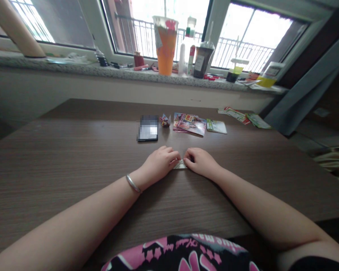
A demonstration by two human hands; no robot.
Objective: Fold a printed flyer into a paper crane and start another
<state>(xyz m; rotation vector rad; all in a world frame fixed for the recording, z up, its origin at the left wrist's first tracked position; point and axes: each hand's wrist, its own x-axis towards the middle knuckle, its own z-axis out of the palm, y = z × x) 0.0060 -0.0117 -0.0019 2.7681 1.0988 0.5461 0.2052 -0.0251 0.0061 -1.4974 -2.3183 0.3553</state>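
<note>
A small pale strip of paper [181, 165] lies on the brown table [73, 158] between my two hands. My left hand [162, 161], with a silver bangle at the wrist, has its fingers closed on the strip's left end. At the strip's right end, my right hand [199, 161] pinches it between thumb and fingers. Both hands rest on the tabletop and hide the ends of the paper. Just beyond them are a dark-framed tablet or phone [148, 128], a small folded paper figure [165, 121] and glossy printed sheets [190, 123].
To the right of the sheets lie a pale packet [216, 126] and several flat wrappers [243, 117]. On the windowsill [81, 69] stand an orange cup [166, 49], a dark drink cup [203, 60], bottles and small items. A grey curtain [307, 90] hangs at right.
</note>
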